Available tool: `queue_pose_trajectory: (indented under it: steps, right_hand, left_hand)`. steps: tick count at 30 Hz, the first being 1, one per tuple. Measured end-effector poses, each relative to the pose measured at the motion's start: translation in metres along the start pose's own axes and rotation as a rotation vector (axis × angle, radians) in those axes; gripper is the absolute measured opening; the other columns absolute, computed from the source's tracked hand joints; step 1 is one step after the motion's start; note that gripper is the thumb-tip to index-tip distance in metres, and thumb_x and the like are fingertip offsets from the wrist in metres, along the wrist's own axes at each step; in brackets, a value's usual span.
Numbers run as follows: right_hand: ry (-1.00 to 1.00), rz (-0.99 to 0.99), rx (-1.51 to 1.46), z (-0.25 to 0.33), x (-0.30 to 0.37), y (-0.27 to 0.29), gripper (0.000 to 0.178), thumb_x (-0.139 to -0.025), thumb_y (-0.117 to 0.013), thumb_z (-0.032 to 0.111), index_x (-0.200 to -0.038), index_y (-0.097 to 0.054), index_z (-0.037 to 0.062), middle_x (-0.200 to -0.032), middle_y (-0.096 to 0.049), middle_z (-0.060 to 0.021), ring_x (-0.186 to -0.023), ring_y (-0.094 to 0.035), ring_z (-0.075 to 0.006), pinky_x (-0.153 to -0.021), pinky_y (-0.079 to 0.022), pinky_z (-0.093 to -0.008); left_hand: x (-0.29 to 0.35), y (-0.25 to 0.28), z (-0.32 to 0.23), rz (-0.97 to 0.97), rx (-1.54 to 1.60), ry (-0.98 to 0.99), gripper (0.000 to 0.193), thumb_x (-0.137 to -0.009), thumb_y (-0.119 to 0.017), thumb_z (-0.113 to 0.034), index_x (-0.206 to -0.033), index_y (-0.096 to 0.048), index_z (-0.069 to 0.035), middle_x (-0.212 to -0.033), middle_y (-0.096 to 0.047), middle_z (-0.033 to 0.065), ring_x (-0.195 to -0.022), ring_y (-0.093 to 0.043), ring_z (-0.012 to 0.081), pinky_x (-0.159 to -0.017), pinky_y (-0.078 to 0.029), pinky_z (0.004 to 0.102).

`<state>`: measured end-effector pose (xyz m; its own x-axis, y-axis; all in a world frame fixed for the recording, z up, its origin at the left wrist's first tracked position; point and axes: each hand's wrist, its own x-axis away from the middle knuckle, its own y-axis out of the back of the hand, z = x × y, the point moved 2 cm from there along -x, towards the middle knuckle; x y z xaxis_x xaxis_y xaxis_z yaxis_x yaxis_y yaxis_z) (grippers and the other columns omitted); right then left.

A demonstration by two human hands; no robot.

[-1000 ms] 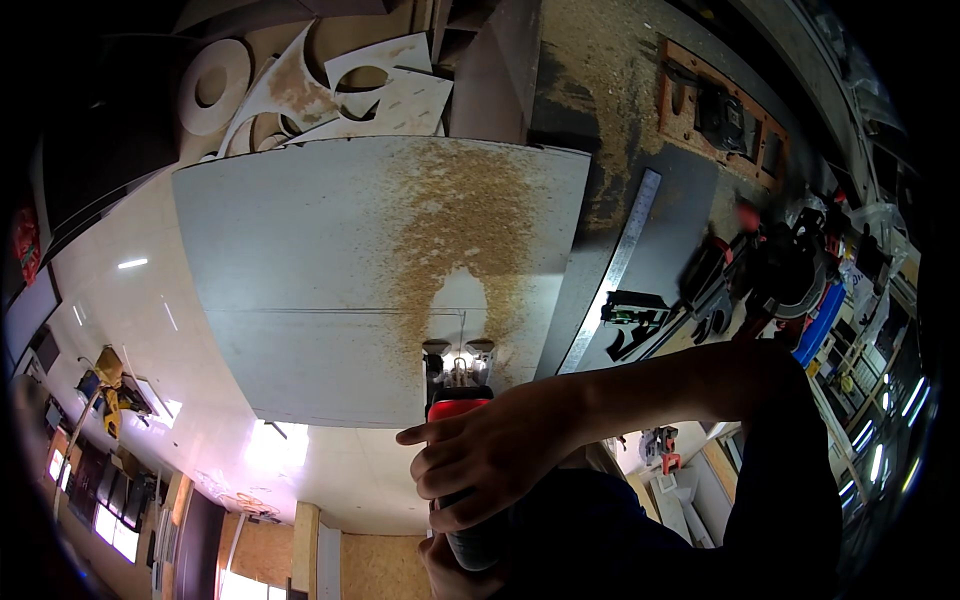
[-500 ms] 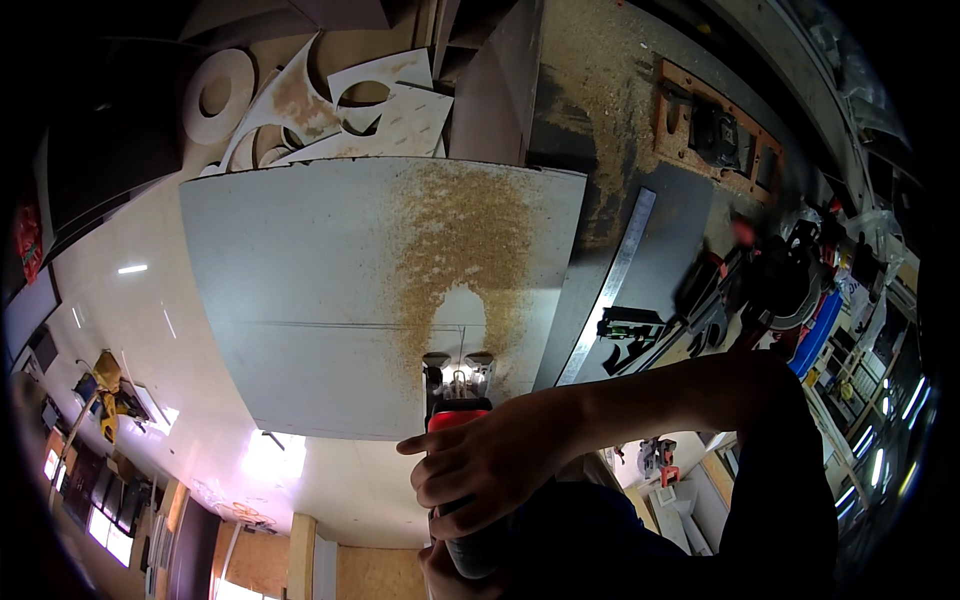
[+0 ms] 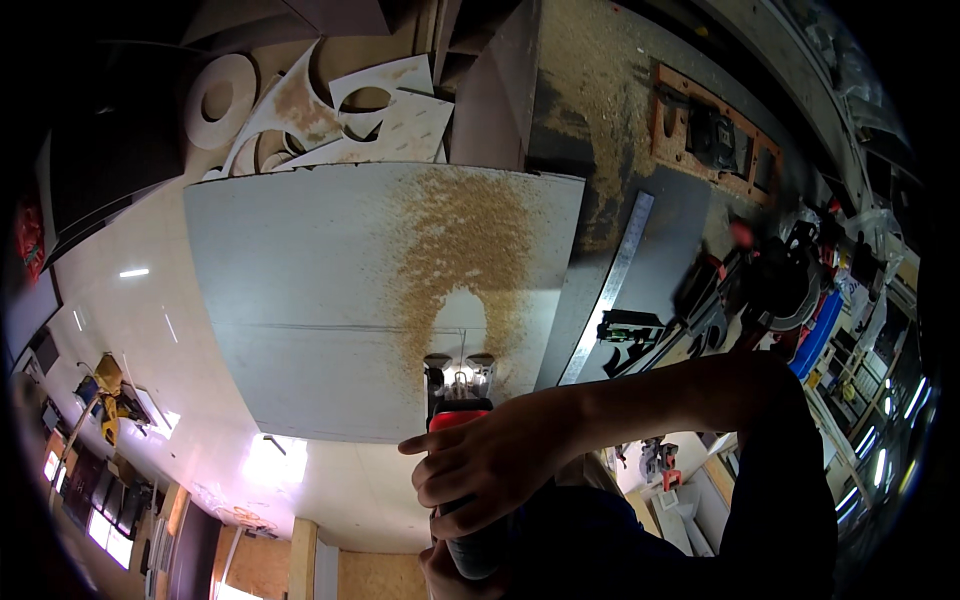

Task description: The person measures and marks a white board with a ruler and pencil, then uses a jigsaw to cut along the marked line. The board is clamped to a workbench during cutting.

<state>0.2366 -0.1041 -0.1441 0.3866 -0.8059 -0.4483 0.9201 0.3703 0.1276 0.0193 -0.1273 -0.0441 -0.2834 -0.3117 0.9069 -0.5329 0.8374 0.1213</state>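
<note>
A red and black jigsaw [image 3: 462,408] stands on a light grey board [image 3: 310,270], with its lit front near the board's close edge. My right hand [image 3: 490,455] lies over the top of its body, fingers wrapped round it and one finger stretched out to the left. Lower down, my left hand [image 3: 445,574] closes round the rear of the tool, mostly hidden by the tool and the picture's lower part. Ahead of the jigsaw runs a short dark line, where a rounded patch is free of dust. Brown sawdust [image 3: 465,230] spreads beyond it to the far edge.
White offcuts [image 3: 420,115] with curved cutouts and a ring-shaped piece [image 3: 220,100] lie behind the board. To the right are a metal ruler [image 3: 612,285], a wooden template [image 3: 665,120], and several dark tools. Sawdust covers the far right bench [image 3: 600,80].
The board and surroundings have shifted very slightly in the picture. Both hands keep their hold on the jigsaw, which looks almost unmoved.
</note>
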Motion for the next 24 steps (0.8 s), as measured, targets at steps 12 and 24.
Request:
queue_pose_trajectory:
  steps: [12,24]
  right_hand:
    - [-0.09,0.019,-0.06,0.001,0.007,0.002,0.07,-0.078,-0.079,0.003,-0.133,-0.041,0.0221,-0.119,-0.056,-0.011,-0.125,-0.054,-0.0351,-0.113,-0.037,-0.0643]
    - [-0.791,-0.245,0.376,0.108,0.021,0.014,0.069,-0.075,-0.083,0.008,-0.136,-0.05,0.0056,-0.142,-0.05,-0.0181,-0.136,-0.047,-0.0339,-0.112,-0.042,-0.0418]
  left_hand:
    - [-0.014,-0.004,-0.021,-0.067,-0.011,-0.127,0.068,-0.073,-0.077,-0.014,-0.135,-0.052,-0.002,-0.115,-0.067,0.0225,-0.103,-0.07,0.0362,-0.087,-0.055,0.0408]
    - [-0.002,0.011,-0.028,-0.136,-0.095,-0.389,0.051,-0.08,-0.07,-0.016,-0.125,-0.05,0.001,-0.095,-0.069,0.028,-0.092,-0.067,0.0476,-0.081,-0.054,0.0502]
